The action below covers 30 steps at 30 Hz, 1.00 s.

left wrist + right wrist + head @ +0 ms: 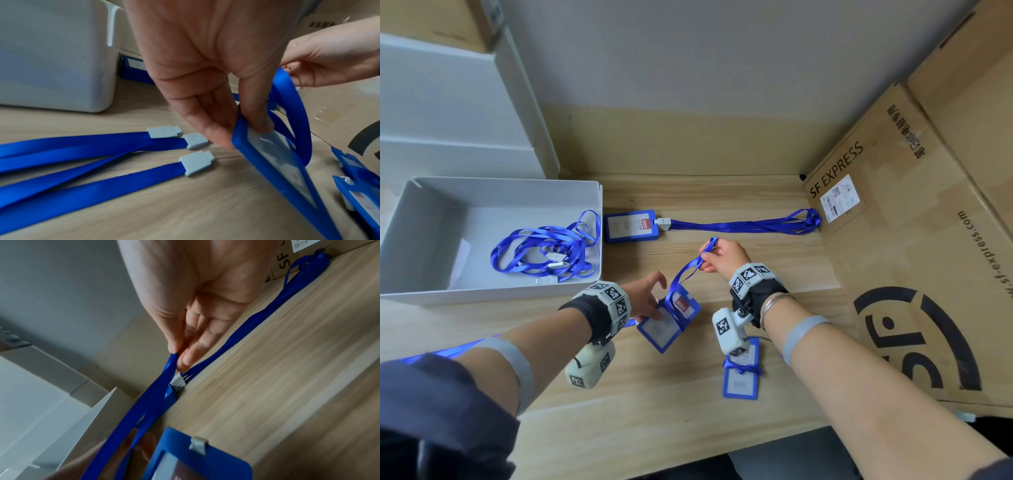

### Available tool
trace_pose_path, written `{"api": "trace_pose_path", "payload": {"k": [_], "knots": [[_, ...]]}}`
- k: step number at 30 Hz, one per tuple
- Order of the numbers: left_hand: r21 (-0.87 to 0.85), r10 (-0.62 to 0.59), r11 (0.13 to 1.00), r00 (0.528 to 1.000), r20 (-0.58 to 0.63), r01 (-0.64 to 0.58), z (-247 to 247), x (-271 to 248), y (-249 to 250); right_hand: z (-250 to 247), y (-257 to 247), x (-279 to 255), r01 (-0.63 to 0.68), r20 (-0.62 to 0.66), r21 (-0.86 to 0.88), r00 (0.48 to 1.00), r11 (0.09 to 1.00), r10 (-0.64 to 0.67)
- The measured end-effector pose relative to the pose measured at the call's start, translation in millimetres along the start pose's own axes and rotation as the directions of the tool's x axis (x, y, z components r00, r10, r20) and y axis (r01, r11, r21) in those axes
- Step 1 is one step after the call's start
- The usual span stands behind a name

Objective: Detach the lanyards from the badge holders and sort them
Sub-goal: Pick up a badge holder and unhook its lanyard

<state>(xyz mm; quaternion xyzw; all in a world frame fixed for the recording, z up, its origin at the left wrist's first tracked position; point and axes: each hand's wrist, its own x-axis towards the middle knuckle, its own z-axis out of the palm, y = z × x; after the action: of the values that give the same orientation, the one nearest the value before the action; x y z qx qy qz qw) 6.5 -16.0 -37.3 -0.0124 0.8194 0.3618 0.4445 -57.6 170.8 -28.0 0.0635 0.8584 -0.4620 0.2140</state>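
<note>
My left hand (pixel 650 301) pinches the top edge of a blue badge holder (pixel 669 323) and tilts it up off the wooden table; in the left wrist view thumb and fingers (pixel 218 134) clamp its frame (pixel 267 162). Its blue lanyard (pixel 688 270) loops round the holder and runs up to my right hand (pixel 705 255), which pinches the strap (pixel 162 386) between thumb and forefinger. Farther back lies a stack of badge holders (pixel 630 226) with its lanyards (pixel 739 226) stretched to the right. Another holder (pixel 741 380), wrapped in its lanyard, lies under my right wrist.
A white bin (pixel 482 291) at the left holds several loose lanyards (pixel 544 250). More detached lanyards with grey clips (pixel 82 154) lie on the table under my left arm. A large cardboard box (pixel 893 257) walls off the right side.
</note>
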Motion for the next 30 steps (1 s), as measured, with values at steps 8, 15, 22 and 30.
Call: {"api": "trace_pose_path", "payload": {"k": [8, 15, 22, 30], "knots": [[0.017, -0.085, 0.996, 0.984, -0.159, 0.088, -12.3, 2.5, -8.1, -6.6, 13.3, -1.5, -0.086, 0.152, -0.27, 0.98, 0.959, 0.131], [-0.025, -0.11, 0.994, 0.982, -0.153, 0.107, -15.2, 2.2, -10.1, -3.4, 25.2, -10.9, -0.066, 0.185, -0.689, 0.947, 0.722, 0.263], [-0.04, -0.098, 0.995, 0.982, -0.161, 0.093, -14.1, 5.1, -5.3, 3.6, -0.6, -18.0, 0.101, 0.249, -0.588, 0.967, 0.803, 0.061], [-0.04, -0.064, 0.998, 0.981, -0.183, 0.057, -9.1, 4.4, 3.6, 34.0, -14.6, -22.5, 0.25, 0.341, -0.532, 0.938, 0.809, -0.066]]}}
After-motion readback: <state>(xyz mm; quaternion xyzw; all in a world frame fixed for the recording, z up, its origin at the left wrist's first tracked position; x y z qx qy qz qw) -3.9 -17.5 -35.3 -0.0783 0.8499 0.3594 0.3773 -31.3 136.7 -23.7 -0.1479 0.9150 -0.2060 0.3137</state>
